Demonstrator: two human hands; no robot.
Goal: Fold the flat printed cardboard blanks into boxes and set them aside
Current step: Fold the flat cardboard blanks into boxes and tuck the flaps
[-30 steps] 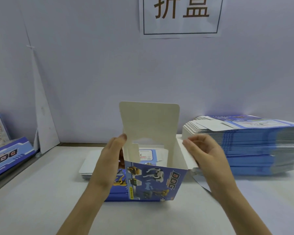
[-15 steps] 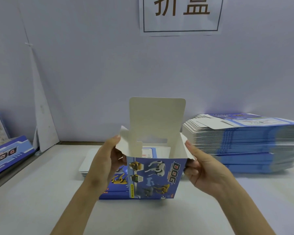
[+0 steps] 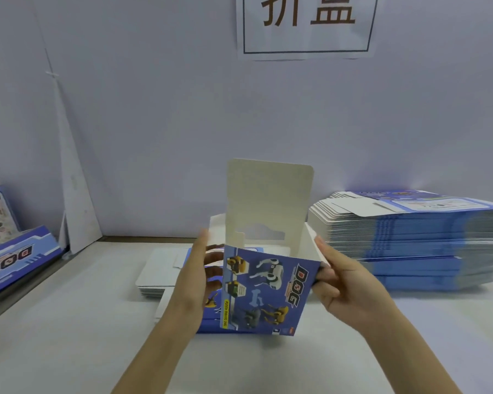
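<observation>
One box (image 3: 268, 291) — left hand (image 3: 195, 282) blurred, right hand (image 3: 345, 285) gripping.

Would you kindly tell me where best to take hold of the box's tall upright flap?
Pinch the flap at its free top edge, coming from above: it stands upright, hinged at the box's back wall, with nothing over it.

White table (image 3: 69, 336). Tall stack of flat blanks (image 3: 410, 245) just beyond right-hand fingers (image 3: 325, 251); low stack of blanks (image 3: 154, 274) under and outward of left-hand fingers (image 3: 200, 251).
</observation>
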